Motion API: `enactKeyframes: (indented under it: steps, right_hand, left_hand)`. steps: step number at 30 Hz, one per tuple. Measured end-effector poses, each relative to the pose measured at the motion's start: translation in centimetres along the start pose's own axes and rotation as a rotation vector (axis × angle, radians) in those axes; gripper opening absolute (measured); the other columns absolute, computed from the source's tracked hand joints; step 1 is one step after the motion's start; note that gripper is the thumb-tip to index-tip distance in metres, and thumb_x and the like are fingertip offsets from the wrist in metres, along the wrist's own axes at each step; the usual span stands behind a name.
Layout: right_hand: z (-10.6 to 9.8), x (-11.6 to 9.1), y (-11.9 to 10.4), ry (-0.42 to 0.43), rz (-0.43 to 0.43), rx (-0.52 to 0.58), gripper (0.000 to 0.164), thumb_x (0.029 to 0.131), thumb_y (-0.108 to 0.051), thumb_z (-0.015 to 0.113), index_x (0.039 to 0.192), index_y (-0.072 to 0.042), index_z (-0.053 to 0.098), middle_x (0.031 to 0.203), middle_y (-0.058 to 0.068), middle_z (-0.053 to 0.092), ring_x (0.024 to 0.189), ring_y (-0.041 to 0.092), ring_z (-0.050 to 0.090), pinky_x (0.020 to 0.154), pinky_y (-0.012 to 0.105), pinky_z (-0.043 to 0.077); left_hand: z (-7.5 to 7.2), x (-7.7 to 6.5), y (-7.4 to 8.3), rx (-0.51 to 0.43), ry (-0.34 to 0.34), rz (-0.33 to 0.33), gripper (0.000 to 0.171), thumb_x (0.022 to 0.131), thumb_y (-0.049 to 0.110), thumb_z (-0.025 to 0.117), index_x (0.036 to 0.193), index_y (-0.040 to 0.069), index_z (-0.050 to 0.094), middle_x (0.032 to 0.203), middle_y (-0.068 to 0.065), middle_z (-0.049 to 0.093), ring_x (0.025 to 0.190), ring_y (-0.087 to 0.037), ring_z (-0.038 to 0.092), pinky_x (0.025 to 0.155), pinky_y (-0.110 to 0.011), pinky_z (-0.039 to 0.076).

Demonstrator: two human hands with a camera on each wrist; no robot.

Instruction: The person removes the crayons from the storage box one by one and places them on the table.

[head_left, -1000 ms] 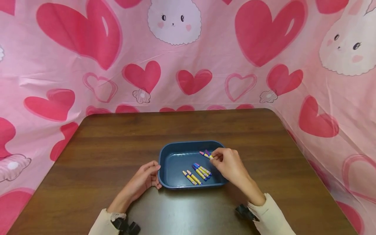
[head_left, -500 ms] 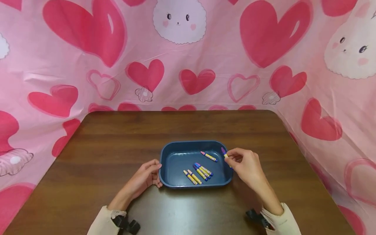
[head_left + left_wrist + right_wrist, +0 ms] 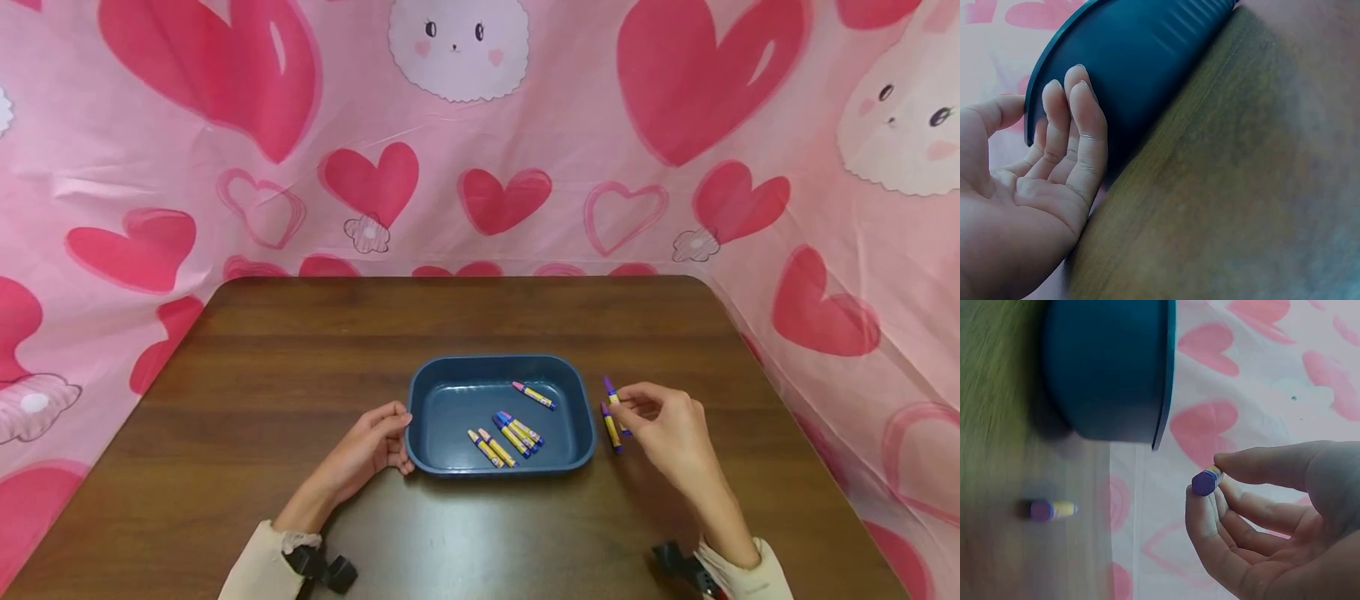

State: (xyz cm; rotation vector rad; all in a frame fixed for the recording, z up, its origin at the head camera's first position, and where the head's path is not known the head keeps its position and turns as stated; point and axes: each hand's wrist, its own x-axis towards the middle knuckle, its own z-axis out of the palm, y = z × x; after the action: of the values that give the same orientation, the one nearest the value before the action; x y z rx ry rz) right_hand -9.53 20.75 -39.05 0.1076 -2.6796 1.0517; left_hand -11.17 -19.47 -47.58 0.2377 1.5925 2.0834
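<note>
At the left end of the blue tray [image 3: 450, 408]: left hand [image 3: 371, 442], which pinched the wall between thumb and fingers. Within the tray: loose crayons [image 3: 486, 448], tips slanted away and leftward. Just outside the right wall: one resting crayon [image 3: 611, 428], which lay on the surface [image 3: 480, 533]. Immediately right: one purple crayon [image 3: 612, 396], pinched by the right hand [image 3: 672, 427], the nearer of the hands; its long axis ran roughly parallel to its neighbour's.

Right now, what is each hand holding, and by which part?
The right hand pinches a purple crayon by its yellow-wrapped body; the left hand holds the blue tray by its left end.
</note>
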Motion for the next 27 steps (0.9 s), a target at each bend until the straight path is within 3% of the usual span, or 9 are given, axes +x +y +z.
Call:
enactKeyframes:
  steps: [7,15,27]
  right_hand:
    - [0.0,0.9,1.4,-0.05,0.035,-0.028,0.01,0.084,-0.01,0.078,0.092,-0.003,0.075,0.079,0.004,0.073,0.072,0.018,0.069,0.063,0.023,0.051]
    - [1.5,1.3,4.0,-0.214,0.177,-0.015,0.01,0.085,-0.013,0.075,0.089,-0.005,0.074,0.077,0.002,0.073,0.071,0.012,0.066,0.06,0.027,0.05]
    - [1.9,1.2,5.7,-0.244,0.238,-0.023,0.016,0.084,-0.015,0.077,0.088,0.0,0.074,0.073,0.004,0.072,0.061,0.012,0.065,0.055,0.028,0.048]
  left_hand:
    - [-0.2,-0.1,0.1,0.0,-0.018,0.018,0.021,0.106,0.023,0.048,0.096,0.005,0.049,0.072,-0.006,0.06,0.065,-0.019,0.063,0.065,-0.032,0.057]
    - [-0.1,-0.1,-0.1,-0.012,-0.034,0.013,0.019,0.106,0.023,0.047,0.096,0.007,0.05,0.071,-0.005,0.061,0.065,-0.019,0.064,0.066,-0.033,0.058]
    - [0.0,0.0,-0.1,-0.006,-0.01,0.001,0.021,0.106,0.023,0.047,0.096,0.006,0.049,0.071,-0.005,0.06,0.065,-0.019,0.063,0.065,-0.032,0.057]
